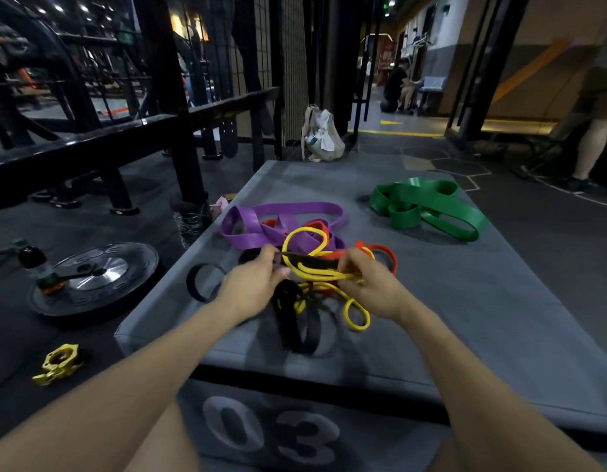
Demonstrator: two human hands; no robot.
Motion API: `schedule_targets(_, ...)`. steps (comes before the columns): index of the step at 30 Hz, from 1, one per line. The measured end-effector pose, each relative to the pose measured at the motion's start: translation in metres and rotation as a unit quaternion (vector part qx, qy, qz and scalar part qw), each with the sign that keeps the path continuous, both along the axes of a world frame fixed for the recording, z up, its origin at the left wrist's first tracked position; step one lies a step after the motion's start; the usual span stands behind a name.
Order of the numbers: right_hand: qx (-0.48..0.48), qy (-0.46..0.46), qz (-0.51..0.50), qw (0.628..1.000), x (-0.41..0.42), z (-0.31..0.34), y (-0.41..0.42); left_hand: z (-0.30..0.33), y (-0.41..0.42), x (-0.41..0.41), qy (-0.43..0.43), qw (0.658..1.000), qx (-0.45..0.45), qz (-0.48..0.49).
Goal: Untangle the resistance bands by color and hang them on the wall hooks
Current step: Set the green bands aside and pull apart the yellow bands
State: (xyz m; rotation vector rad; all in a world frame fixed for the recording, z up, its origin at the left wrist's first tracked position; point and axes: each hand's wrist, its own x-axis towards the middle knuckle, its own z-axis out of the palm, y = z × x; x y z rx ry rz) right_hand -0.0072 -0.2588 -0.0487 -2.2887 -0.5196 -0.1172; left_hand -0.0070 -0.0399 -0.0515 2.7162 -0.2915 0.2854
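A tangle of resistance bands lies on top of a grey padded box (465, 301). My left hand (254, 284) pinches a black band (295, 321), which stretches taut across to my right hand (366, 284). My right hand grips the black band together with thin yellow band (356, 313) loops. A purple band (285, 219) and a red band (383, 253) lie knotted just behind my hands. A green band (428, 206) lies apart at the far right of the box. No wall hooks are in view.
A weight plate (94, 277) and a yellow collar clamp (58, 362) lie on the floor to the left. A black steel rack (179, 131) stands behind them. A beige bag (320, 134) leans beyond the box. People stand and sit at the far right.
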Motion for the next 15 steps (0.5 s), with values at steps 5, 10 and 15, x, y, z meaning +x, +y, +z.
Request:
schedule_targets(5, -0.062, -0.033, 0.042, 0.997, -0.001, 0.003, -0.009, 0.022, 0.012, 0.015, -0.082, 0.991, 0.102, 0.036)
schedule_targets(10, 0.264, 0.0, -0.039, 0.964, -0.006, 0.017, -0.012, 0.029, 0.018, 0.026, -0.102, 0.978, 0.165, 0.071)
schedule_targets(15, 0.434, 0.019, -0.079, 0.897, -0.008, 0.02, -0.02, 0.018, 0.016, 0.028, -0.066, 0.974, 0.202, 0.08)
